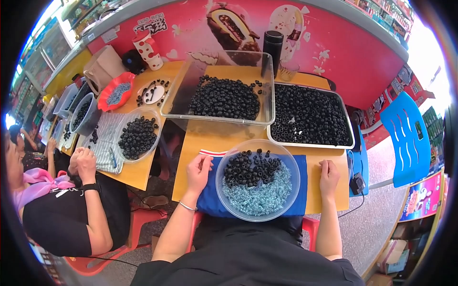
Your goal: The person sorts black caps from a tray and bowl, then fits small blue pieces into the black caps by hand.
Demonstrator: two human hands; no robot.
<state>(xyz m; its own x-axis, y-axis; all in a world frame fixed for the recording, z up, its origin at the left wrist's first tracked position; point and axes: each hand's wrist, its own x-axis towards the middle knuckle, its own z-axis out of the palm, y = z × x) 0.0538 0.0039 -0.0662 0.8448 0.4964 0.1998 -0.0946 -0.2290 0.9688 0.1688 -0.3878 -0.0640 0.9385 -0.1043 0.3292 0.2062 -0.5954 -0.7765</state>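
Observation:
A clear round bowl [220, 190] stands in front of me on a folded blue cloth [301, 183]. Black ring-like parts [245, 169] fill its far side, and small pale blue-green pieces [257, 195] fill the near side. My left hand [199, 171] rests left of the bowl at the cloth's edge, fingers curled in with nothing visible in them. On the bare wood to the right lies my right hand [329, 177], closed in a loose fist; no object shows in it. Neither hand touches the bowl.
Behind the bowl stand a clear bin [174, 112] and a white tray [312, 144], both holding black parts. A black bottle [273, 50] stands at the back. To my left sits another person [67, 209], hands together, near a tub [156, 121] of black parts.

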